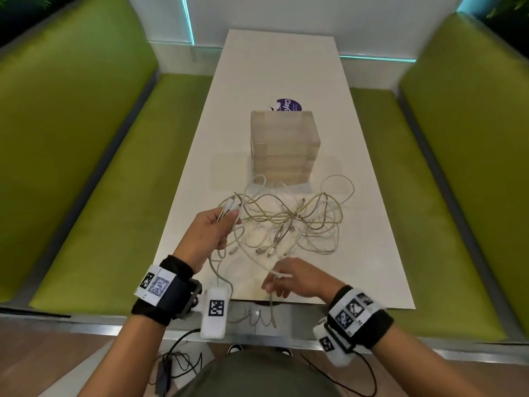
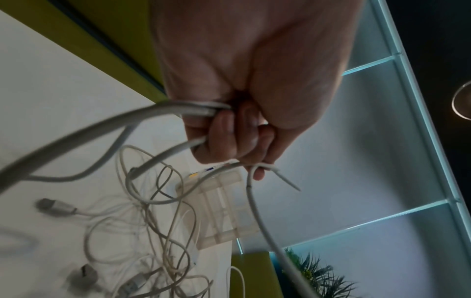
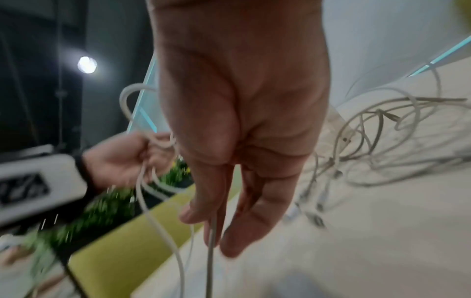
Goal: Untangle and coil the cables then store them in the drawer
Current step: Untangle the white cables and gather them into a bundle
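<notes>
A tangle of white and beige cables (image 1: 297, 222) lies on the white table (image 1: 366, 239), just in front of a translucent drawer unit (image 1: 283, 144) whose drawers look closed. My left hand (image 1: 217, 230) is raised over the table's left side and grips several loops of one white cable (image 2: 163, 113), with plug ends sticking out above the fist. That cable (image 1: 252, 260) runs on to my right hand (image 1: 282, 277) near the front edge. The right hand's thumb and fingers (image 3: 237, 233) point down and lightly pinch the strand (image 3: 211, 252), which hangs over the table edge.
Green upholstered benches (image 1: 94, 196) (image 1: 446, 202) flank the table. A purple round sticker (image 1: 289, 106) lies behind the drawer unit. Loose USB plugs (image 2: 54, 205) lie among the tangle. Black leads (image 1: 177, 362) trail on the floor by my feet.
</notes>
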`<state>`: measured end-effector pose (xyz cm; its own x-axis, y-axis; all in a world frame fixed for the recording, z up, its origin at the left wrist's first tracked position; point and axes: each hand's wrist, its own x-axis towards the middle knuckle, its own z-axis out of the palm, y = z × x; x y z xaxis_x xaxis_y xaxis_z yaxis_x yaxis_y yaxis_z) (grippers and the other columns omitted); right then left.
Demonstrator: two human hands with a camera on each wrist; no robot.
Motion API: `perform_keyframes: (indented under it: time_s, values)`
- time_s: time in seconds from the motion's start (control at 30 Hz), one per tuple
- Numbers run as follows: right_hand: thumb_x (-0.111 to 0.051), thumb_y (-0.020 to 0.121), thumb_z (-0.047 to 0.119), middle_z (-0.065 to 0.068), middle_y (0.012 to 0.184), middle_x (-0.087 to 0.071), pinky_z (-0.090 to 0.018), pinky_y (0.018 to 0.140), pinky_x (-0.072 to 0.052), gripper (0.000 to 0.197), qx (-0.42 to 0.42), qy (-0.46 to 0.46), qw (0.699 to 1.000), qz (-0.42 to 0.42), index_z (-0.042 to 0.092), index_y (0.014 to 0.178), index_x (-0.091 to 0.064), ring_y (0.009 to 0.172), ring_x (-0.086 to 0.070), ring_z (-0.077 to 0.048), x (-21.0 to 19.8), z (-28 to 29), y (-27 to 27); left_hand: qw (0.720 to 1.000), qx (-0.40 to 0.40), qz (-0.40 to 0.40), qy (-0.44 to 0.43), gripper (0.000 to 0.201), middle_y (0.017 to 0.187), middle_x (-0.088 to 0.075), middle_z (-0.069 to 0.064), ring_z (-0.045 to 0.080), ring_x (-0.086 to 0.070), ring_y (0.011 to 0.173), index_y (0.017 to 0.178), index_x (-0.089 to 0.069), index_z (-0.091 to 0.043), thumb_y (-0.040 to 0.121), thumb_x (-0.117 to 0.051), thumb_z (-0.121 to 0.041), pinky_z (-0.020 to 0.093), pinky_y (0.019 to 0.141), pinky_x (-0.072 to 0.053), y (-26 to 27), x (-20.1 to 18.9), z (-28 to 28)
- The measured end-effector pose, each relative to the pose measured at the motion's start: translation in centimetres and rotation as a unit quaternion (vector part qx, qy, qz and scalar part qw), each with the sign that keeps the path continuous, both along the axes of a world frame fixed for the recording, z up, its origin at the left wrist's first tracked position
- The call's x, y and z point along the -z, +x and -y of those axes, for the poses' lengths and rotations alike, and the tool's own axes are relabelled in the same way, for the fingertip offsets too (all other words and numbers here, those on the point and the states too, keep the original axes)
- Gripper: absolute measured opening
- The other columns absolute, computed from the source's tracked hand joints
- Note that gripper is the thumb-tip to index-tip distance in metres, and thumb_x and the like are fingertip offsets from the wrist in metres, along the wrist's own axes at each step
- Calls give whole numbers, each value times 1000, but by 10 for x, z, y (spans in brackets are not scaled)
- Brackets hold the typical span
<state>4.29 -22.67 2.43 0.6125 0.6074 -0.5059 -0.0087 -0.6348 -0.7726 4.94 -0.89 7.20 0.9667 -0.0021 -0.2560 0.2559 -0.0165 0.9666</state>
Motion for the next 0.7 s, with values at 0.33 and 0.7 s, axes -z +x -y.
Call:
perform_keyframes:
  time_s: [0.33,0.7]
  values:
    - [-43,88,-5,-8,126,-55,-30,93,-42,50,-25,-146,984,96,9,135,-42,114,-54,-25,15,17,4,997,68,-16,45,27,55,-29,-5,9,-22,47,87,-60,2,96,-55,-23,22,45,-21,-15,9,11]
    - [-45,93,52,11,124,-60,-38,102,-45,41,236,223,936,133,30,126,-52,117,-55,-5,-34,0,5,979,160,-49,114,32,51,-39,-11,12,-26,49,85,-61,5,98,-51,-23,26,47,-24,-23,11,20]
